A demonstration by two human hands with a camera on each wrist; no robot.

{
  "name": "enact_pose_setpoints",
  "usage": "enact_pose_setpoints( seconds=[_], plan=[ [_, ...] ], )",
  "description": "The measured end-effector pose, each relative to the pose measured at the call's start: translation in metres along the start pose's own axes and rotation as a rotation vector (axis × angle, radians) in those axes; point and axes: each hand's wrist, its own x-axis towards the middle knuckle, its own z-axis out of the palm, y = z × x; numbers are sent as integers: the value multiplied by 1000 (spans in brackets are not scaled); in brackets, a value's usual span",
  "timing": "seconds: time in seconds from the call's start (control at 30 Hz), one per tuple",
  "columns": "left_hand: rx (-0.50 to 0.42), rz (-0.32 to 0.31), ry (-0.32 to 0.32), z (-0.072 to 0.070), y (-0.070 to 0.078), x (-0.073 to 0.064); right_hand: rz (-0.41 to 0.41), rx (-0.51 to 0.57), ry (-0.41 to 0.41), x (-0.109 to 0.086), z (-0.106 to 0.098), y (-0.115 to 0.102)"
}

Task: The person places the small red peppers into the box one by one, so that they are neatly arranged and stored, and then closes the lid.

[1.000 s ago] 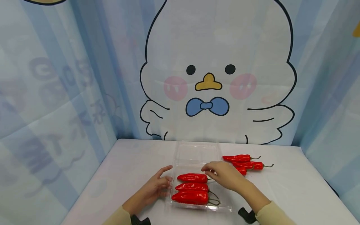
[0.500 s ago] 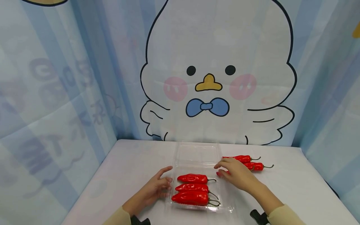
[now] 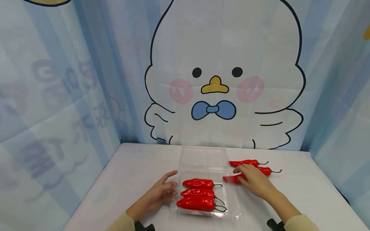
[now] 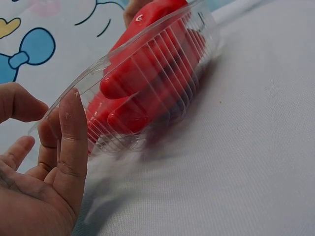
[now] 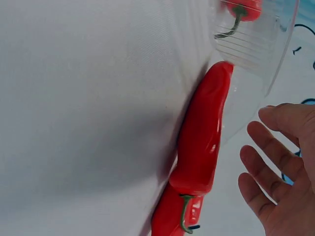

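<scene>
A clear plastic clamshell box lies with its lid laid back. Three glossy red chili peppers rest inside, side by side, stems to the right. My left hand is beside the box's left rim, its fingertips touching that rim in the left wrist view. My right hand hovers over a red pepper whose tip points at the box's right edge; in the right wrist view its fingers are spread and hold nothing.
Two more red peppers, one at the back and one partly behind the hand, lie on the white table right of the box. A bird-print curtain stands behind the table.
My right hand has moved away from the farthest pepper in the box, rightward over the loose peppers. The pepper under it now lies with its tip closer to the box. My left hand stays put.
</scene>
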Motion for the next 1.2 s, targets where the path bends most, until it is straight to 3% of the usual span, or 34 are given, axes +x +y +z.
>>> enact_pose_setpoints(
  seconds=[0.7, 1.2],
  plan=[
    [-11, -1, -2, 1, 1, -2, 89, -21, -80, -2, 16, 25],
    [-9, 5, -6, 1, 1, -2, 132, 7, -74, 0, 17, 31]
  ],
)
